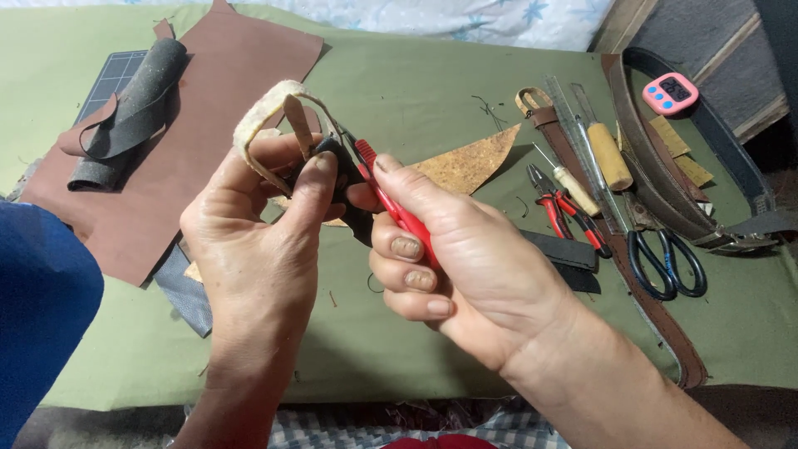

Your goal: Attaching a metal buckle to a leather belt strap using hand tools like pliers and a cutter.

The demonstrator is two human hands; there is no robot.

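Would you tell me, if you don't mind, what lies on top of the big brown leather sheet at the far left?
A rolled dark grey leather piece lies on the brown leather sheet. The sheet covers part of a gridded cutting mat, so what is beneath cannot be seen.

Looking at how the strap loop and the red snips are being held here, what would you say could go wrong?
1. The red-handled snips work right beside the left hand thumb pinching the looped leather strap; a slip could nick it.
2. The right hand holds the snips above the table, unsupported, so the blades might stray into the strap itself.
3. The pliers and black scissors lie close to the right forearm and might get knocked.
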